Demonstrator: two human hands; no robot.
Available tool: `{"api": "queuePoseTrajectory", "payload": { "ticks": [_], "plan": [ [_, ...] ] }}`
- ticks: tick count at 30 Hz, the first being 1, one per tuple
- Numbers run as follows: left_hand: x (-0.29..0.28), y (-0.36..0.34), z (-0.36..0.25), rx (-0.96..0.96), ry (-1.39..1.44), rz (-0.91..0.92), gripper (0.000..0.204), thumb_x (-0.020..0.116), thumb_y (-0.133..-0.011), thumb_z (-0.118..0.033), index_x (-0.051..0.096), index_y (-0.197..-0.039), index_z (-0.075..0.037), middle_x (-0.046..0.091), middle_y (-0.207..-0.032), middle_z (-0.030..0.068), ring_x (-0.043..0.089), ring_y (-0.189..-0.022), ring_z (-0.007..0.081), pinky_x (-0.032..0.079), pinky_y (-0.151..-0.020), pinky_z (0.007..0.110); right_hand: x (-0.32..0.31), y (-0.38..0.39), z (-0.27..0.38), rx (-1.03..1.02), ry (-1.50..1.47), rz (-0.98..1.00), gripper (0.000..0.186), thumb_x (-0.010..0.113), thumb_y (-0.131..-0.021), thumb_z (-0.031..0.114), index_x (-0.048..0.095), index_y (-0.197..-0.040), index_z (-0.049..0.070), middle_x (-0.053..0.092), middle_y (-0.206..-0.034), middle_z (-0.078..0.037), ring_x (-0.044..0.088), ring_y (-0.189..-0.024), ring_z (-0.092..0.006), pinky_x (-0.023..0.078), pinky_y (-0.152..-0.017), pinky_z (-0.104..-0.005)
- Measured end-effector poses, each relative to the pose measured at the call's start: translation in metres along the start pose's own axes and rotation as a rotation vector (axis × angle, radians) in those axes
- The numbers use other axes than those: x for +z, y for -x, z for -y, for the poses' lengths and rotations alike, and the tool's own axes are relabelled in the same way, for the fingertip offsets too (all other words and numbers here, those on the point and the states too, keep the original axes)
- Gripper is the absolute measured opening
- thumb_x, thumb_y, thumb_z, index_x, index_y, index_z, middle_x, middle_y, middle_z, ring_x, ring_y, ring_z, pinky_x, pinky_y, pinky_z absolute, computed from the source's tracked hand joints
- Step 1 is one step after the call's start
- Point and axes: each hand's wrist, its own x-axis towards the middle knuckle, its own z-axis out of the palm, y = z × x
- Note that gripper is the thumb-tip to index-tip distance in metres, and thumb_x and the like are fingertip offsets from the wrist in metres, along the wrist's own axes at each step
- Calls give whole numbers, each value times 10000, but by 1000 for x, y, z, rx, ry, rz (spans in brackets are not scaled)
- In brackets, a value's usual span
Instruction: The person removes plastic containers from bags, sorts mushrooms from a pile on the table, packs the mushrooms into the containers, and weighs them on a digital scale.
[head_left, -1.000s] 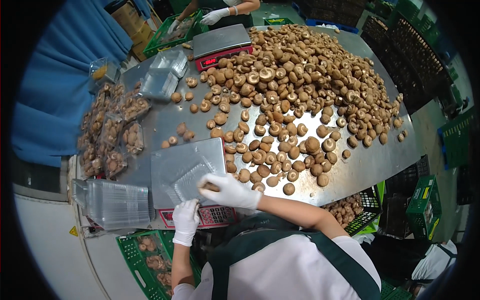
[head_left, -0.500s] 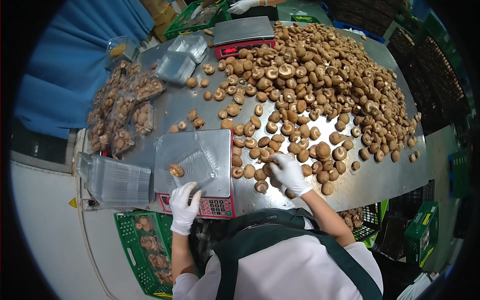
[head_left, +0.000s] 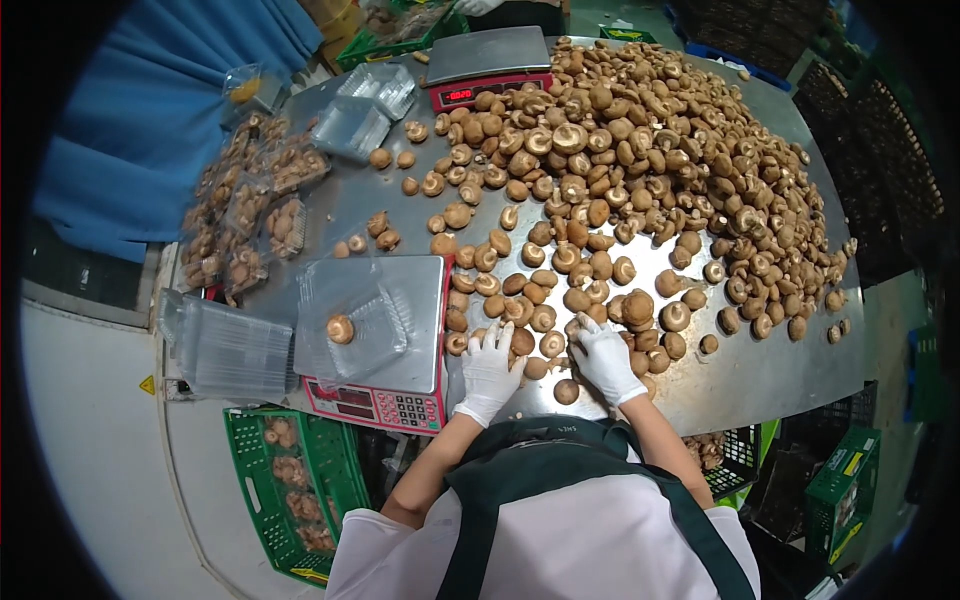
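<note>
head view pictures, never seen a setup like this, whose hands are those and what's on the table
There is no machine here: a person works with their own left hand and right hand, both in white gloves. All pictures come from a wide fisheye camera worn on the head, looking down, so straight edges bend. On the metal table lies a big heap of brown mushrooms. The nearer scale bears a clear plastic tray and one mushroom. Both hands are among loose mushrooms; whether they grip any is hard to tell.
</note>
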Motion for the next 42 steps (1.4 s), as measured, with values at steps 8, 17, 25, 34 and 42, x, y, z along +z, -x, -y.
{"api": "queuePoseTrajectory", "payload": {
  "ticks": [8,17,25,34,42],
  "plan": [
    [11,-9,-10,-43,105,-32,487,665,-742,-327,546,-1154,-95,581,-963,98,562,-877,287,472,-731,401,-25,40,-31,87,-172,-152,117,646,-750,117,649,-860,79,645,-921,-72,585,-847,-265,485,-725,-368],
    [15,-69,-4,-98,269,67,428,635,-768,-191,535,-1168,-77,561,-1043,146,569,-944,347,474,-808,397,-41,43,-34,177,-236,-217,106,642,-771,116,655,-857,56,634,-833,-120,589,-799,-287,479,-709,-380],
    [-16,-44,1,-608,1517,284,350,527,-900,-91,488,-1243,-34,578,-1147,79,604,-968,196,502,-816,301,-38,23,-24,140,-290,-180,94,635,-768,106,655,-845,56,635,-804,-106,589,-796,-284,479,-703,-379],
    [-20,-18,9,-742,2160,386,394,499,-887,-187,475,-1230,5,564,-1171,140,565,-1065,282,448,-912,436,-19,-52,-6,-33,-160,-97,143,614,-757,128,621,-887,66,632,-844,-112,579,-801,-295,479,-707,-394],
    [3,-11,9,-1090,2112,329,168,533,-882,-294,552,-892,-127,572,-796,28,540,-722,198,460,-698,376,11,-98,8,-154,162,-21,484,688,-698,402,574,-969,17,596,-930,-155,572,-854,-297,477,-702,-373]
  ]
}}
